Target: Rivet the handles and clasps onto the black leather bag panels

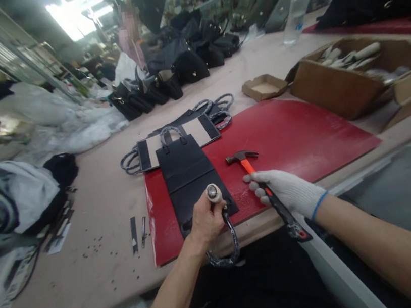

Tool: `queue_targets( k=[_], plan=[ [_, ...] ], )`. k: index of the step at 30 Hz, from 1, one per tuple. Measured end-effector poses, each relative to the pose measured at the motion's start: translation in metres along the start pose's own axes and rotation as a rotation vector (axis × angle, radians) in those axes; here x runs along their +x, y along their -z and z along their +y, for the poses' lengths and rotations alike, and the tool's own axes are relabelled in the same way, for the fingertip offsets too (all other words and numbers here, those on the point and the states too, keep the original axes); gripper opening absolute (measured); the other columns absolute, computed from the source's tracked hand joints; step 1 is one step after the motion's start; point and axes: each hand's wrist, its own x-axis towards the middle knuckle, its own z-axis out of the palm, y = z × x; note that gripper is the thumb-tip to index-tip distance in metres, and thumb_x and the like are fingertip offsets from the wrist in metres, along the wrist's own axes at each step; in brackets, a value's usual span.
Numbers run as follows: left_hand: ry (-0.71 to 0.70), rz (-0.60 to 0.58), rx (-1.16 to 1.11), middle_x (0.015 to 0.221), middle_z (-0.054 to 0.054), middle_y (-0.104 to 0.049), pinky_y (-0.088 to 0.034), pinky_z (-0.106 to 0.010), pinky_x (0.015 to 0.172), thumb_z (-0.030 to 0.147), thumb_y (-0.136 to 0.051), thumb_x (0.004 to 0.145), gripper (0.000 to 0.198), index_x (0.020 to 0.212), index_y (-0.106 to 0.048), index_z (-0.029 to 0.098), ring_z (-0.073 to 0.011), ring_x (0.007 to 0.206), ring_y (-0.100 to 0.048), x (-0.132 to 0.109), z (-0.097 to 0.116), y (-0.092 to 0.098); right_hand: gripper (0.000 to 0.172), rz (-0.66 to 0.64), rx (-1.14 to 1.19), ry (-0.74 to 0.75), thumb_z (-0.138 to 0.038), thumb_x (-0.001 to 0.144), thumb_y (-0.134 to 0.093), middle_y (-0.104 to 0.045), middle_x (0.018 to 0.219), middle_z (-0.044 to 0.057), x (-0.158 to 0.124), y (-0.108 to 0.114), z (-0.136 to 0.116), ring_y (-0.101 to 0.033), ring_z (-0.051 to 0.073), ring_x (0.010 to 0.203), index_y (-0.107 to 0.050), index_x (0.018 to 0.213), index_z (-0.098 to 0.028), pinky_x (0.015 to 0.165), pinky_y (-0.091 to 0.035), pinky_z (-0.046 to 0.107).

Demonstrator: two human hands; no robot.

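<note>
My bare left hand (205, 223) is wrapped round an upright hand tool (214, 193) with a pale round grip and a worn metal cap. Its lower end is hidden, so I cannot tell its exact kind. Beneath it lies a flat black bag panel (188, 177) with a plastic-wrapped handle loop at each end. The near loop (226, 261) hangs over the table's front edge. In a white knit glove, my right hand (289, 190) grips a claw hammer (247, 166) by its orange-and-black handle, head pointing away from me, right of the panel.
A red mat (275, 134) lies under the work. Behind are more panels (196, 130), a small cardboard tray (263, 87), and a cardboard box (337, 84) with white-handled tools. Left are a metal rod (143, 231) and a dark strip (134, 235). Black bags (189, 64) and a person (130, 37) are farther back.
</note>
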Motion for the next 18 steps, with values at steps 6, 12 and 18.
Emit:
queue_targets(
  k=[6,12,18],
  plan=[
    [0.013,-0.010,-0.050,0.084,-0.003,-0.068,-0.050,-0.028,0.073,0.019,-0.057,0.091,0.007,0.092,-0.063,0.019,-0.0174,0.075,-0.065,0.002,0.002,-0.002,0.027,0.092,-0.252,0.391,-0.047,0.100,-0.054,-0.041,0.061,-0.007,-0.049,-0.014,-0.039,-0.035,0.010,0.042,-0.051,0.091,-0.021,0.039,-0.029,0.020],
    [0.029,-0.010,-0.099,0.082,-0.002,-0.068,-0.048,-0.028,0.071,0.015,-0.059,0.089,0.008,0.090,-0.065,0.019,-0.0162,0.073,-0.064,0.002,-0.001,-0.004,0.024,0.235,-1.319,0.989,-0.039,0.100,-0.046,-0.054,0.059,0.000,-0.098,-0.002,-0.044,-0.050,0.018,0.046,-0.051,0.084,-0.023,0.049,-0.023,0.031],
    [0.027,-0.023,-0.074,0.083,-0.002,-0.068,-0.046,-0.027,0.071,0.013,-0.060,0.087,0.007,0.089,-0.064,0.019,-0.0166,0.075,-0.064,0.002,0.005,-0.001,0.025,0.387,-1.229,1.193,-0.042,0.107,-0.041,-0.057,0.064,-0.001,-0.127,-0.012,-0.063,-0.053,0.018,0.048,-0.055,0.095,-0.026,0.049,-0.031,0.030]
  ],
)
